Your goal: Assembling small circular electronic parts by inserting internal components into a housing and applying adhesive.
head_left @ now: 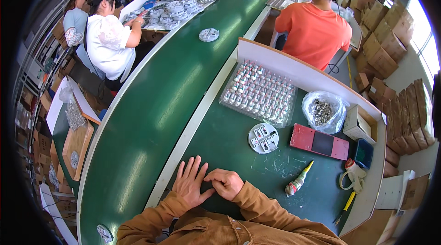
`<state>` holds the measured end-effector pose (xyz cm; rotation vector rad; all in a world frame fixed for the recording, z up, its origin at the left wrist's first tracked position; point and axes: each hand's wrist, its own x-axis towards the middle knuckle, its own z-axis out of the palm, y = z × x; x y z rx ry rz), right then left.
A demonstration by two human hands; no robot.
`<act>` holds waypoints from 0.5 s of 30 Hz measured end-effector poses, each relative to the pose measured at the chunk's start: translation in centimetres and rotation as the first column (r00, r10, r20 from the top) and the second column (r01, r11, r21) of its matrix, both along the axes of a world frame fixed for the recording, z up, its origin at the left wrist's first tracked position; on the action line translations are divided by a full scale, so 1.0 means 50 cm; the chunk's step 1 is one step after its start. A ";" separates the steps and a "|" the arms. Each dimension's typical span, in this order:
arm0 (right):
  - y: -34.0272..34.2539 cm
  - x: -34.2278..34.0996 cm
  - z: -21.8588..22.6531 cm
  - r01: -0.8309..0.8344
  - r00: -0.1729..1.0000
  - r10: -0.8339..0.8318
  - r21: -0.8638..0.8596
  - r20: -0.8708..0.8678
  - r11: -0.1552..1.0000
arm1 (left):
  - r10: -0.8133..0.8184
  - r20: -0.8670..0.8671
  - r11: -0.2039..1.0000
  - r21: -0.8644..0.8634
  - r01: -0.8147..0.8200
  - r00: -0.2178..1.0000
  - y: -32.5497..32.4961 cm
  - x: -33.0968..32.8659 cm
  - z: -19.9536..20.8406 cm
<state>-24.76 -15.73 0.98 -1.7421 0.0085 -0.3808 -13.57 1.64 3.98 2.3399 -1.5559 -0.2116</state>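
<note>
Both your hands were over the near left corner of the desk (216,137), side by side. Your left hand (189,183) lay out flat, back upward, fingers spread apart, nothing in its grip! Right beside it, your right hand (225,183) had its fingers curled in, knuckles up, by the left hand's index finger; whether they pinched anything, you couldn't tell from here.

Nearest to them, toward the middle of the desk, sat the round white part (263,138), its compartments facing up, and nearer the near edge lay the wrapped, pointed tool (298,180), yellow tip aimed away from you.

Up at the far left corner, a clear tray (259,92) stood packed with rows of small white pieces! Along the far edge came a plastic bag (324,112) of metal bits, with an open box (360,123) at the far right corner. A red device (319,141) lay in front of the bag, and a yellow-handled tool (347,205) rested by the right edge.
</note>
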 end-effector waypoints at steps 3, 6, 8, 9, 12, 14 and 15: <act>-0.001 -0.003 0.004 -0.015 0.998 0.015 -0.002 -0.060 1.000 | -0.004 -0.005 0.999 -0.031 0.004 1.000 0.000 0.002 0.003; 0.002 -0.003 0.002 -0.001 1.000 0.001 -0.003 -0.024 1.000 | -0.001 0.004 0.999 -0.050 0.001 1.000 0.002 0.001 0.000; 0.004 -0.002 0.000 0.016 1.000 -0.016 0.001 0.010 1.000 | 0.000 0.010 0.998 -0.064 0.000 1.000 0.003 0.001 -0.003; 0.005 -0.002 -0.001 0.016 1.000 -0.016 -0.001 0.012 1.000 | 0.001 0.012 0.998 -0.065 0.000 1.000 0.004 0.001 -0.003; 0.005 -0.002 -0.005 0.014 1.000 -0.014 -0.001 0.011 1.000 | 0.003 0.009 0.996 -0.093 -0.002 1.000 0.005 0.000 -0.005; 0.005 -0.001 -0.008 0.014 1.000 -0.014 -0.003 0.012 1.000 | 0.003 0.010 0.995 -0.103 -0.002 1.000 0.006 0.000 -0.007; 0.005 -0.001 -0.009 0.014 1.000 -0.014 -0.007 0.019 1.000 | 0.004 0.012 0.994 -0.106 -0.003 1.000 0.006 0.001 -0.007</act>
